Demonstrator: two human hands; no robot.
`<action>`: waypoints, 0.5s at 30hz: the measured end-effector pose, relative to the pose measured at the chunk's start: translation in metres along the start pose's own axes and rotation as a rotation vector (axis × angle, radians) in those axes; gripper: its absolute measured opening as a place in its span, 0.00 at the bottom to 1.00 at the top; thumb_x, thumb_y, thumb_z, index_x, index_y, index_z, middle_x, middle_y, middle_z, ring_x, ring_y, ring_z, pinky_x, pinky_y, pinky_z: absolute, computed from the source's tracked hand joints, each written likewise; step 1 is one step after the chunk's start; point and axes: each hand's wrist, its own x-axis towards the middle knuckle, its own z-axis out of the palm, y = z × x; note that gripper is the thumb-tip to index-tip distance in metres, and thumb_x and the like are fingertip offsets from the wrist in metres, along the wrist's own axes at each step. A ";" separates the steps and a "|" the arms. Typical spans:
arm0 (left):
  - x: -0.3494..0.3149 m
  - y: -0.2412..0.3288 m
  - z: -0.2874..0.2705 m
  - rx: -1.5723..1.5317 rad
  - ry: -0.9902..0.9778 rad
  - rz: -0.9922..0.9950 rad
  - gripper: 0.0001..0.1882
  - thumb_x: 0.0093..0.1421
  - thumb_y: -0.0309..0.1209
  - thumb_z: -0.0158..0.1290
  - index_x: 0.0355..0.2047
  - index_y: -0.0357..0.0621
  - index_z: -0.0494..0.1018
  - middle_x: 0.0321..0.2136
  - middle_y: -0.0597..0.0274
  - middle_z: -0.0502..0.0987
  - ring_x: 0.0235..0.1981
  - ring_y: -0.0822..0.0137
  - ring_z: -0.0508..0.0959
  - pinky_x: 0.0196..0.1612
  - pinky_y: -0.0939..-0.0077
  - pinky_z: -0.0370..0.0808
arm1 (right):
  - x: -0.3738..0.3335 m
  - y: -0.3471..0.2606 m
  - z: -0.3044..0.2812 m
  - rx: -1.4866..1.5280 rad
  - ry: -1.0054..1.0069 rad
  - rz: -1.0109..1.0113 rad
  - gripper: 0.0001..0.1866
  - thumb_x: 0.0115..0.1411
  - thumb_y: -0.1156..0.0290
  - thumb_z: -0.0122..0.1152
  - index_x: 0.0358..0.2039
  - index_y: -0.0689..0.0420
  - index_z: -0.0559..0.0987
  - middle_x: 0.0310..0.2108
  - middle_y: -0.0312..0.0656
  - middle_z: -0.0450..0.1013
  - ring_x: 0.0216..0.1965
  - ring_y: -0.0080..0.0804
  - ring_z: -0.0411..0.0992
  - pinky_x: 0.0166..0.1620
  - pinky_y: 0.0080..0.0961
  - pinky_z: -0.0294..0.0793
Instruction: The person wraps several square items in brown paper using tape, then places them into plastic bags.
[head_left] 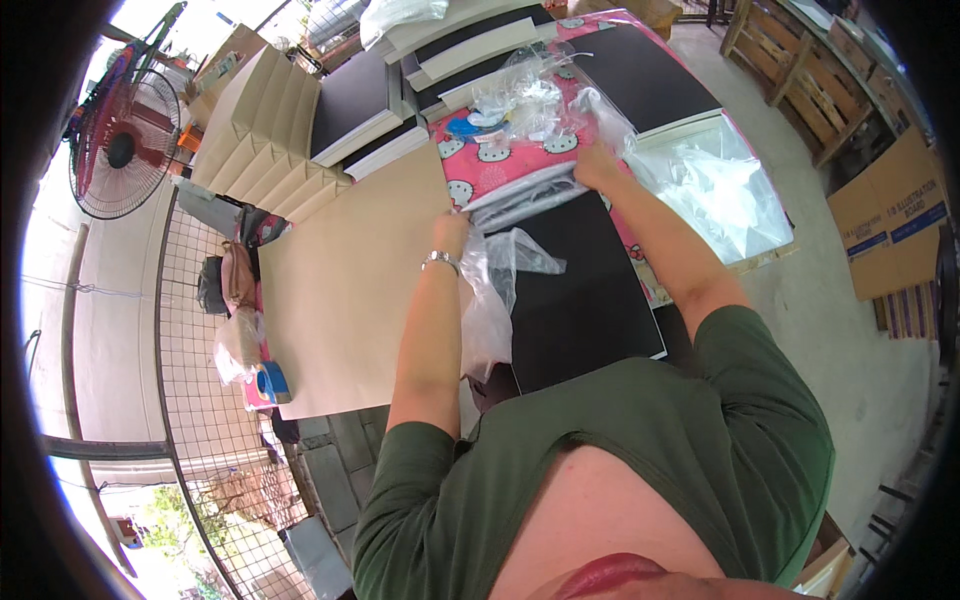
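Observation:
A stack of black boards (580, 300) with a pale lower edge lies in front of me, close against my body. Clear plastic bag material (530, 197) is bunched across its far edge, and a loose part hangs down along its left side. My left hand (453, 232) is closed on the plastic at the far left corner, a metal bracelet on its wrist. At the far right corner my right hand (597, 166) pinches the plastic too. Fingertips of both hands are partly hidden. Left of the boards lies a large brown sheet (345, 290), partly under my left forearm.
Brown wrapped stacks (265, 130) and black-topped board stacks (355, 100) stand at the back left. Crumpled clear plastic (525, 95) lies on the pink patterned cloth (490, 172). More bagged boards (715, 190) sit right. A fan (122, 150) and blue tape roll (271, 383) are left.

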 end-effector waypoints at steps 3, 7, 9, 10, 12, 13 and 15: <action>-0.017 0.006 -0.013 -0.089 -0.045 0.079 0.15 0.53 0.32 0.50 0.34 0.31 0.75 0.29 0.48 0.77 0.30 0.60 0.76 0.33 0.66 0.69 | -0.006 -0.001 0.011 0.055 0.017 -0.057 0.14 0.48 0.71 0.50 0.33 0.65 0.76 0.34 0.58 0.73 0.35 0.50 0.73 0.39 0.39 0.73; -0.037 0.021 -0.029 -0.101 0.086 0.206 0.14 0.54 0.33 0.49 0.31 0.31 0.74 0.22 0.53 0.76 0.24 0.62 0.74 0.30 0.68 0.69 | -0.024 -0.010 -0.009 0.010 0.170 -0.062 0.11 0.49 0.74 0.49 0.30 0.66 0.77 0.32 0.57 0.72 0.36 0.54 0.71 0.42 0.41 0.71; -0.051 0.032 -0.049 -0.236 0.147 0.138 0.13 0.54 0.32 0.49 0.29 0.31 0.74 0.20 0.56 0.76 0.23 0.66 0.73 0.27 0.70 0.68 | -0.036 -0.027 -0.043 0.042 0.289 -0.079 0.11 0.48 0.75 0.49 0.29 0.67 0.77 0.31 0.57 0.71 0.36 0.55 0.71 0.42 0.42 0.71; -0.058 0.035 -0.062 -0.305 0.182 0.100 0.13 0.55 0.32 0.48 0.28 0.31 0.74 0.19 0.58 0.75 0.22 0.68 0.73 0.26 0.71 0.67 | -0.048 -0.045 -0.070 0.094 0.344 -0.105 0.11 0.49 0.75 0.49 0.29 0.67 0.76 0.31 0.57 0.71 0.35 0.54 0.71 0.41 0.42 0.71; -0.070 0.050 -0.077 -0.426 0.142 0.184 0.12 0.55 0.32 0.49 0.27 0.32 0.74 0.18 0.60 0.75 0.21 0.72 0.72 0.24 0.74 0.66 | -0.061 -0.049 -0.096 0.116 0.410 -0.142 0.11 0.50 0.74 0.49 0.30 0.68 0.76 0.31 0.57 0.70 0.35 0.53 0.71 0.41 0.43 0.71; -0.076 0.058 -0.082 -0.485 0.117 0.225 0.12 0.55 0.32 0.49 0.27 0.32 0.74 0.17 0.62 0.74 0.20 0.74 0.72 0.23 0.75 0.65 | -0.063 -0.045 -0.102 0.090 0.415 -0.165 0.11 0.50 0.74 0.49 0.30 0.67 0.76 0.32 0.57 0.70 0.35 0.53 0.71 0.41 0.43 0.71; -0.088 0.070 -0.092 -0.422 0.093 0.250 0.11 0.56 0.30 0.48 0.27 0.33 0.74 0.16 0.62 0.74 0.19 0.76 0.71 0.21 0.77 0.64 | -0.068 -0.044 -0.110 0.036 0.369 -0.180 0.11 0.50 0.74 0.50 0.30 0.68 0.76 0.34 0.58 0.70 0.35 0.51 0.71 0.41 0.40 0.72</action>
